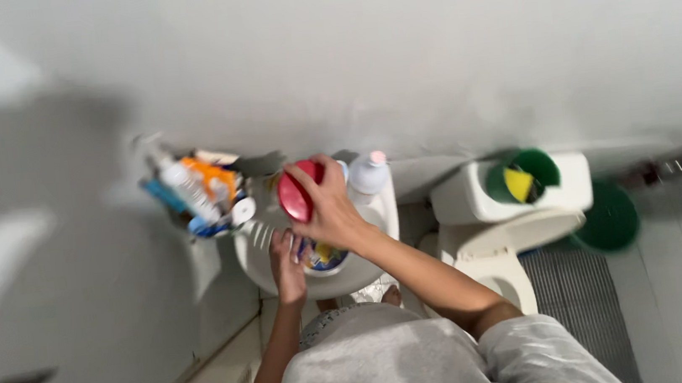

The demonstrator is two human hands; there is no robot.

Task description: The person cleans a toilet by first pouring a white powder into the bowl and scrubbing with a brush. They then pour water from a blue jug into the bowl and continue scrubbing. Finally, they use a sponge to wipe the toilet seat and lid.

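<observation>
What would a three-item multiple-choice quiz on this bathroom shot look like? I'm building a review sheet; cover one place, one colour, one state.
1. Where is the green container?
A. on the toilet tank
B. in the sink
C. on the floor

2. What colour is the object in the right hand?
A. blue
B. red
C. white

3. How is the left hand?
A. gripping a bottle
B. raised to the wall
C. resting at the sink rim, holding nothing

Answers: 1 A, it stands on the tank lid; 2 B, the fingers wrap a red shape; 3 C, the fingers lie open over the basin.
</observation>
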